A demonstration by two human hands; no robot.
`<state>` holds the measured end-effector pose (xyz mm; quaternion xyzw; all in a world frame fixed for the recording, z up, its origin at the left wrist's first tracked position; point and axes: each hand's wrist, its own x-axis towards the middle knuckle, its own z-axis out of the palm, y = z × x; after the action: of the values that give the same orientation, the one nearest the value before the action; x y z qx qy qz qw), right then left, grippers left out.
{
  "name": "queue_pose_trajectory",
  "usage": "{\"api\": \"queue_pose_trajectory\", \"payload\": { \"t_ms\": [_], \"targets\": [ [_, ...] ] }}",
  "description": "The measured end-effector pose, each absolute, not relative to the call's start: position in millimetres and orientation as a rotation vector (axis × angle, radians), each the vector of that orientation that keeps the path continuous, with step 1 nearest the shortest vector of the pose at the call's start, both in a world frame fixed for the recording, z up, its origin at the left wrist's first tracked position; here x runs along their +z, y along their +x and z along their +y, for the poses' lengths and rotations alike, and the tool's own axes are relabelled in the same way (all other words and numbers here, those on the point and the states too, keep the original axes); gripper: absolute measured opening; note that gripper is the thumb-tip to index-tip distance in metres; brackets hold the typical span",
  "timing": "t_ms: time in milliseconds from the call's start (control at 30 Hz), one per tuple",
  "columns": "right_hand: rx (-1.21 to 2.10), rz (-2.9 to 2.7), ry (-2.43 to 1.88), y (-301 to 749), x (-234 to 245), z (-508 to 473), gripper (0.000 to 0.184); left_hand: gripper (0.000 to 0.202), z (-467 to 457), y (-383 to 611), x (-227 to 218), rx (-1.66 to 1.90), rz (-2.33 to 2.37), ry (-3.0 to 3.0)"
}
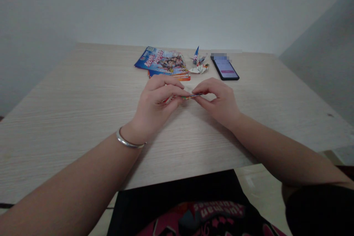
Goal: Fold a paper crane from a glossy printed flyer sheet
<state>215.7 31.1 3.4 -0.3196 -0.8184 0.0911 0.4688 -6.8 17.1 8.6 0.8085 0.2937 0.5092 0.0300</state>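
1. While I watch via the head cam, both hands sit close together over the table [83, 92], centre-front, fingertips nearly meeting.
2. The left hand [155, 99] has thumb + fingers pinched on one end of a small folded paper piece [190, 96]. There's a silver bangle [128, 142] on that wrist.
3. The right hand [218, 99] has thumb + forefinger nipped on the other end of the same piece, w/ the other fingers curled under.
4. Paper piece is multicoloured, thin, and held low btwn the two hands. I can't tell if it touches the wood.
5. Behind the hands, on the far side of the table, is a leaflet stack [163, 62], printed, w/ a blue cover on top and orange edges below.
6. Just right of the stack is a paper crane [199, 64], standing upright.
7. Right of the crane, and apart from it, is a phone [226, 69], lying flat w/ its screen lit.
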Motion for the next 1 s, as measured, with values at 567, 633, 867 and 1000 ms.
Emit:
{"api": "queue_pose_trajectory", "payload": {
  "t_ms": [567,633,867,1000],
  "targets": [
    [0.014,-1.956,-0.810,219.1,0.0,32.0,0.017,0.006,23.6,-7.6,5.2,1.476,0.990,2.475],
    [0.039,-1.945,-0.813,220.4,-0.6,33.6,0.013,0.007,25.7,-7.7,2.9,1.496,0.981,2.452],
    [0.026,-1.970,-0.667,223.4,3.5,36.2,0.005,0.007,27.8,-9.3,0.6,1.465,0.991,2.411],
    [0.038,-1.978,-0.745,224.4,2.5,37.1,0.004,0.008,26.3,-9.0,2.8,1.401,0.975,2.448]
  ]
}}
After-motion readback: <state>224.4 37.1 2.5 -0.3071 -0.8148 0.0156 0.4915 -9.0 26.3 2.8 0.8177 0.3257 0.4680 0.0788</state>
